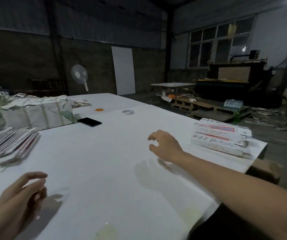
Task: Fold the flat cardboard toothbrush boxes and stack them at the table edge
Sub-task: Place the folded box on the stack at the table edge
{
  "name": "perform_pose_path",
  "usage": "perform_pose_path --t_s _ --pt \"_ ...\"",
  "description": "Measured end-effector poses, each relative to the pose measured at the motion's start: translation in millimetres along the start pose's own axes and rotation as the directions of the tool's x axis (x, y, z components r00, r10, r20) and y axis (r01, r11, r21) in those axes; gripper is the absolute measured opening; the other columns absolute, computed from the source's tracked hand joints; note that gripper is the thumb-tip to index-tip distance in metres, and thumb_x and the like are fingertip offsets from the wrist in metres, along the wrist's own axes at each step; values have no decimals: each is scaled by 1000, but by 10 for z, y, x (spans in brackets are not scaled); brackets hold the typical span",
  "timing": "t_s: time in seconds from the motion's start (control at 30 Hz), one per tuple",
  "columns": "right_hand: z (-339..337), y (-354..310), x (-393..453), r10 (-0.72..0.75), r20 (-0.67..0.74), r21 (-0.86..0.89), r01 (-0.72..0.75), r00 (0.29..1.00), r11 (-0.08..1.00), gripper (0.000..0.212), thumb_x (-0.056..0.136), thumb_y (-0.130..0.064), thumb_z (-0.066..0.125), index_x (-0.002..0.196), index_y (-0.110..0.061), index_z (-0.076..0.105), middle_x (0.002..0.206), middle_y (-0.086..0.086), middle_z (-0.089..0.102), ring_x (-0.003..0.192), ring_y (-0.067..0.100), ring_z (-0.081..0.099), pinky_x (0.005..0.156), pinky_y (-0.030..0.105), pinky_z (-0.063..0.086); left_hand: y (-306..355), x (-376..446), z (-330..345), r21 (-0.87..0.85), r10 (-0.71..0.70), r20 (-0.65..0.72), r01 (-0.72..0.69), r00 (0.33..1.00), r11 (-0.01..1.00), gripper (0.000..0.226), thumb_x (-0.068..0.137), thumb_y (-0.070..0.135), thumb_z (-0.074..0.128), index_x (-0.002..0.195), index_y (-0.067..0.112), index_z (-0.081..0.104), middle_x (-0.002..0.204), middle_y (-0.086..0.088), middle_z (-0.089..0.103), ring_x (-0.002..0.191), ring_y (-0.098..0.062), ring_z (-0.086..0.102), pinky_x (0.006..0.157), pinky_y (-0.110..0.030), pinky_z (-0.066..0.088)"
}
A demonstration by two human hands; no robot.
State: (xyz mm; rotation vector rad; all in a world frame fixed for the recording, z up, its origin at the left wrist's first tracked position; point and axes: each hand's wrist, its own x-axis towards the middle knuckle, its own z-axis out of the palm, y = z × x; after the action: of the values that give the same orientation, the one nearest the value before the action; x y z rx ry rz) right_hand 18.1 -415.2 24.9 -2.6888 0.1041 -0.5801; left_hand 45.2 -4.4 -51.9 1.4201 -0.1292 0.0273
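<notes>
A stack of folded white toothbrush boxes [220, 135] with red print lies at the right edge of the white table [104, 161]. My right hand [165, 144] hovers over the table just left of that stack, fingers loosely curled and holding nothing. A fanned pile of flat box blanks [6, 146] lies at the left edge. My left hand [23, 193] is low at the near left, right of the blanks, fingers relaxed and empty.
A strapped white bundle [35, 111] sits at the back left, a black phone [90, 122] beside it. Two tape rolls, orange [99, 110] and grey [128, 112], lie further back. A fan [79, 75] stands beyond the table.
</notes>
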Motion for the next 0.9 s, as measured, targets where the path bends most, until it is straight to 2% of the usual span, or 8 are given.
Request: perform_pose_path --t_s 0.17,0.3,0.37,0.43,0.57,0.67,0.77,0.9 --pt "576 -1356 -171 -205 95 403 151 974 903 23 88 -30 63 111 -29 66 103 -13 58 94 9 56 89 30 48 337 -264 179 89 -2 -6 3 1000 996 21 99 8 57 84 19 68 57 -8 50 39 -11 37 41 -10 30" --pt "964 -2125 -314 -314 112 577 196 943 793 18 88 -27 65 105 -29 67 98 -12 62 90 10 60 88 30 50 407 -346 231 320 164 -36 -144 986 936 19 99 -3 54 89 11 63 52 -4 55 42 -14 44 44 -22 36" --pt "1123 -2254 -370 -306 92 629 183 948 755 14 90 -23 64 103 -25 69 94 -9 66 86 11 62 86 30 51 383 -341 205 523 284 -7 -239 959 818 17 98 1 56 92 16 62 55 0 59 48 -14 51 51 -28 40" --pt "1257 -2279 -408 -301 84 662 173 950 729 12 90 -19 63 99 -23 71 88 -7 69 81 9 62 79 28 51 355 -345 117 791 364 55 -263 930 552 11 95 13 58 99 24 61 59 6 59 60 -13 56 57 -30 41" --pt "1376 -2227 -387 -299 67 690 172 952 703 21 87 -11 62 84 -31 67 76 -7 68 74 8 61 70 17 47 499 -300 -84 984 415 65 -128 907 126 23 93 30 54 116 31 56 89 10 58 96 -21 56 72 -35 41" --pt "1387 -2235 -362 -290 70 709 157 955 687 27 87 -10 62 80 -36 64 76 -6 68 74 6 59 66 10 43 674 -232 -280 988 379 -38 92 924 -126 44 88 22 55 132 28 49 132 0 51 129 -32 40 105 -49 34" --pt "1395 -2245 -368 -307 77 724 158 949 671 29 87 -10 61 78 -37 62 72 -8 64 69 5 57 64 11 42 822 -212 -510 925 211 -303 340 929 -168 61 87 16 52 144 28 33 154 -9 31 145 -50 18 114 -68 18" --pt "1395 -2244 -366 -278 99 764 107 955 637 25 86 -9 61 78 -33 64 75 -1 67 66 5 55 62 12 42 894 -242 -747 887 26 -449 449 893 -104 53 95 29 46 144 29 26 149 -11 34 130 -54 42 107 -65 33"
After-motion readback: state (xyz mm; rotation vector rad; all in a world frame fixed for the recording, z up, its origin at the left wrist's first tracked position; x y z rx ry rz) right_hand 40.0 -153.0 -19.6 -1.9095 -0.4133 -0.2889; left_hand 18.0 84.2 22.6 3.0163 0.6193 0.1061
